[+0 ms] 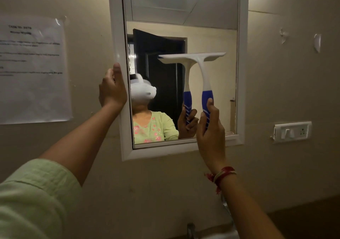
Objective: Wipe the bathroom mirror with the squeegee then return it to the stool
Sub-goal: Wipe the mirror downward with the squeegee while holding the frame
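Observation:
The white-framed bathroom mirror (243, 73) hangs on the beige wall ahead. A squeegee (204, 73) with a white head and neck and a blue striped handle stands upright against the glass, its blade level at mid-height on the mirror's right half. My right hand (211, 133) grips the blue handle from below. My left hand (113, 89) clasps the mirror's left frame edge, thumb on the front. The glass reflects the squeegee, a person in a green top and a dark door. The stool is not in view.
A printed paper sheet (33, 69) is taped to the wall at the left. A white switch and socket plate (291, 132) sits to the right of the mirror, with a small hook (317, 42) above it. A tap top (191, 228) shows at the bottom edge.

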Tool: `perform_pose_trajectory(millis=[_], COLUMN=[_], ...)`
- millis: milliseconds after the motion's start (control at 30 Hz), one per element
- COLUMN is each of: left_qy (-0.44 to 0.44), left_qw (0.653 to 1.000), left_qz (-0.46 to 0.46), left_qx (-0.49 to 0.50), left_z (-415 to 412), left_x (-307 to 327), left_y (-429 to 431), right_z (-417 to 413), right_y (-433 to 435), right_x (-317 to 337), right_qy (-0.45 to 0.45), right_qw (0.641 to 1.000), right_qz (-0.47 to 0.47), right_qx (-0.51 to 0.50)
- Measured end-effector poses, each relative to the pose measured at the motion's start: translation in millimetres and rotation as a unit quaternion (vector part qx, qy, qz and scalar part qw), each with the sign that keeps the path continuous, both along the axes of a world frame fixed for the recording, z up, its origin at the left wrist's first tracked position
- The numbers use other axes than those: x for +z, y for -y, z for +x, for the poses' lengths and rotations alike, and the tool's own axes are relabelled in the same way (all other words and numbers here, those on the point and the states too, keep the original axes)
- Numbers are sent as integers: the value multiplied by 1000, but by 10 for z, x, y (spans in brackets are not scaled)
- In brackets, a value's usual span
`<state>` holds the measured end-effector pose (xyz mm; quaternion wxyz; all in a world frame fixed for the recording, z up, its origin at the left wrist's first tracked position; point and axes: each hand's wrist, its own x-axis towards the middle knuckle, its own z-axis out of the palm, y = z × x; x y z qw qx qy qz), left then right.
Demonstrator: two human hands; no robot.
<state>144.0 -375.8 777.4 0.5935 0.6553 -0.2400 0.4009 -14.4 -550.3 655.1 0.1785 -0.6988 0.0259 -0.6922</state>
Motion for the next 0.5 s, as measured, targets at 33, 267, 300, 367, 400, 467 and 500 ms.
perform_pose_trajectory(millis=[33, 267, 300, 367, 400, 467, 500], left_qy=[-1, -7, -9, -12, -11, -9, -8], left_qw=[1000, 1000, 1000, 1000, 1000, 1000, 1000], left_qz=[-1, 0, 1, 3, 2, -3, -5], left_qx=[1, 13, 18, 22, 22, 21, 20], left_z=[6, -15, -17, -12, -8, 1, 7], left_x=[0, 14, 13, 15, 15, 17, 19], left_y=[1, 6, 2, 0, 0, 7, 12], right_z=[-8, -85, -98, -122, -131, -150, -159], right_y=[11, -48, -71, -114, -134, -161, -171], right_x=[-50, -407, -463, -569, -621, -716, -760], right_qy=[-2, -18, -22, -34, -40, -47, -49], right_qw=[1000, 1000, 999, 998, 998, 997, 997], right_qz=[-3, 14, 20, 33, 39, 47, 48], right_qx=[-1, 22, 30, 41, 42, 39, 39])
